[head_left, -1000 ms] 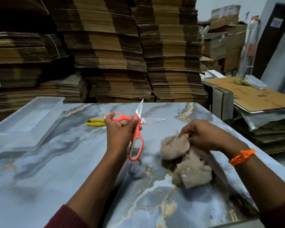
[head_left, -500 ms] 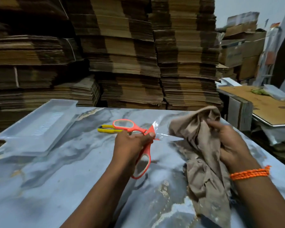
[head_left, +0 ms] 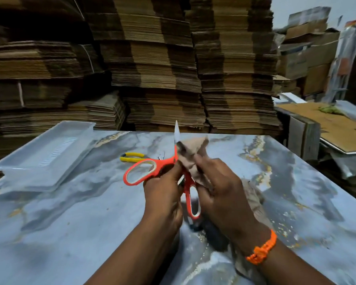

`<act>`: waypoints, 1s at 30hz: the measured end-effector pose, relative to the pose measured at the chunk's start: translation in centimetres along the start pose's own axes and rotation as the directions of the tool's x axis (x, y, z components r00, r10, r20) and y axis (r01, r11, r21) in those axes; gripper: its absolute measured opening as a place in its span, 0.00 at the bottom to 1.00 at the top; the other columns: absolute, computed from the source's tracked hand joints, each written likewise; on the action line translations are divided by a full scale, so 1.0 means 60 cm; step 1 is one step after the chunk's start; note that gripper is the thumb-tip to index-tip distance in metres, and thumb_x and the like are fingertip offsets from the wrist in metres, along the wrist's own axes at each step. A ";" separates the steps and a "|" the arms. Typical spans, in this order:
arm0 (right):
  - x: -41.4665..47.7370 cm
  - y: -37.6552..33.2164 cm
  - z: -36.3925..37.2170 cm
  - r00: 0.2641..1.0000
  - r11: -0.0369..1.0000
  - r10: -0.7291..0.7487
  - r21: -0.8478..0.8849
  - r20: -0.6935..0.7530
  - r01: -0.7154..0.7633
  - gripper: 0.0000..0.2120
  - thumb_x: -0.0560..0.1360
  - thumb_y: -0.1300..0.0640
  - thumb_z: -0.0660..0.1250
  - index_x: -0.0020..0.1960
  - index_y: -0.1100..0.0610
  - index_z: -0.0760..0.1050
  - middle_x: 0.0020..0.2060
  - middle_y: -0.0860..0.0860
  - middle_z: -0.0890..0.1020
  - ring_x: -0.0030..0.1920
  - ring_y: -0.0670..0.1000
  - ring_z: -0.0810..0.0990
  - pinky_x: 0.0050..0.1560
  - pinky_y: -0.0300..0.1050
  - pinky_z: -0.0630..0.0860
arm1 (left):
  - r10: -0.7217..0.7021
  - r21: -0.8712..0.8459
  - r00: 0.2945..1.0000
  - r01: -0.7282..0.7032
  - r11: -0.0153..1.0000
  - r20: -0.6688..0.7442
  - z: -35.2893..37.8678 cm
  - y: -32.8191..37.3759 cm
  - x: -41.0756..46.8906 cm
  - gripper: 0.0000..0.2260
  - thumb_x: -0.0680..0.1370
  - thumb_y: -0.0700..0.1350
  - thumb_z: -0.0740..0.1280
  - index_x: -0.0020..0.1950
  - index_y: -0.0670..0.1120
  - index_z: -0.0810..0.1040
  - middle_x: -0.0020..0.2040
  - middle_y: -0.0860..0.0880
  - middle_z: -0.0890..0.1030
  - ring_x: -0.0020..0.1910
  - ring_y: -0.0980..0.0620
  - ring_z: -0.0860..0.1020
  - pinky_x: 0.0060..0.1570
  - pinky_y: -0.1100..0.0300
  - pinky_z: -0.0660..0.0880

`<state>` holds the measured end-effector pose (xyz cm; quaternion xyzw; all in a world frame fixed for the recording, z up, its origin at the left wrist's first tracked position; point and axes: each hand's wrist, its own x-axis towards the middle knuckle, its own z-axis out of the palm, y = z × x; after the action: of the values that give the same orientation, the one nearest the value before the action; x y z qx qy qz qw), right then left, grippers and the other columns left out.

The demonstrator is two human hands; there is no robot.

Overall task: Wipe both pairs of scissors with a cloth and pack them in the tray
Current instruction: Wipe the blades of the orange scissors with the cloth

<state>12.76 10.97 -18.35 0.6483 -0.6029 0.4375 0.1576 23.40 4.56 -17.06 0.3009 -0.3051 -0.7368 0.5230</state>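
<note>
Your left hand [head_left: 162, 194] is clamped around the orange scissors [head_left: 164, 161] at the handles just below the pivot. It holds them above the bench [head_left: 70, 212] with one blade [head_left: 176, 132] pointing up and away from you. Your right hand [head_left: 220, 192] pinches the cloth [head_left: 193, 153] against the blades just above the pivot. The second blade is hidden, probably inside the folds. To wipe well, draw the cloth from pivot to tip, with your fingers on the flats and never across the cutting edge. Make the left grip firm so the open blades cannot swing shut on the cloth. Turn the pair over for the other faces, and work around the pivot, where grime tends to sit. The yellow scissors [head_left: 133, 154] lie on the bench just beyond your hands, and neither pair is yet in the tray [head_left: 39, 149] at far left.
</note>
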 end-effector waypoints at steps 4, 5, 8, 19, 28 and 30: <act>0.005 0.017 -0.013 0.960 0.991 -0.036 -0.117 0.277 0.071 0.30 0.76 0.53 0.63 0.78 0.53 0.69 0.54 0.56 0.76 0.51 0.57 0.77 0.46 0.53 0.79 | 0.023 -0.011 1.000 -0.023 1.000 -0.002 -0.002 0.005 -0.001 0.08 0.78 0.34 0.71 0.55 0.37 0.85 0.50 0.39 0.87 0.46 0.44 0.86 0.47 0.51 0.84; 0.007 0.017 -0.015 0.936 0.984 0.010 -0.171 0.352 0.054 0.33 0.74 0.51 0.59 0.79 0.51 0.66 0.53 0.57 0.75 0.50 0.59 0.77 0.43 0.53 0.79 | 0.022 -0.018 1.000 -0.022 1.000 -0.002 -0.004 0.008 0.002 0.07 0.78 0.35 0.70 0.55 0.37 0.85 0.50 0.38 0.87 0.46 0.43 0.86 0.48 0.51 0.84; 0.011 0.019 -0.016 0.908 0.951 0.076 -0.304 0.412 0.058 0.37 0.71 0.44 0.51 0.81 0.47 0.63 0.58 0.59 0.75 0.52 0.61 0.76 0.43 0.53 0.78 | 0.033 -0.002 0.999 -0.033 0.999 0.011 -0.004 0.012 0.007 0.05 0.78 0.34 0.70 0.48 0.39 0.85 0.49 0.37 0.87 0.45 0.43 0.85 0.53 0.48 0.82; 0.015 0.020 -0.017 0.900 0.884 0.242 -0.465 0.364 -0.049 0.40 0.79 0.56 0.62 0.83 0.40 0.45 0.54 0.55 0.72 0.55 0.58 0.72 0.43 0.48 0.64 | 0.035 0.006 0.999 -0.035 0.999 -0.037 -0.010 0.018 0.019 0.09 0.75 0.39 0.76 0.53 0.35 0.85 0.51 0.35 0.86 0.49 0.40 0.86 0.60 0.41 0.80; 0.021 0.120 -0.067 0.842 0.859 0.511 -0.054 0.173 -0.510 0.21 0.75 0.71 0.62 0.56 0.54 0.86 0.51 0.51 0.87 0.48 0.47 0.82 0.44 0.24 0.72 | 0.077 0.215 0.997 -0.073 0.974 -0.010 -0.054 0.037 0.040 0.08 0.76 0.47 0.76 0.49 0.43 0.89 0.47 0.41 0.87 0.41 0.46 0.81 0.41 0.56 0.76; 0.023 0.117 -0.069 0.825 0.865 0.496 -0.069 0.269 -0.498 0.15 0.73 0.66 0.62 0.43 0.53 0.86 0.46 0.53 0.86 0.45 0.50 0.83 0.43 0.36 0.76 | 0.038 0.183 0.999 -0.032 0.983 -0.027 -0.057 0.045 0.045 0.09 0.76 0.47 0.75 0.48 0.42 0.88 0.44 0.41 0.86 0.39 0.46 0.79 0.40 0.55 0.76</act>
<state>4.59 11.53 -17.21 0.5242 -0.7657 0.3694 -0.0492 26.87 0.80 -17.52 0.3531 -0.3686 -0.6920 0.5105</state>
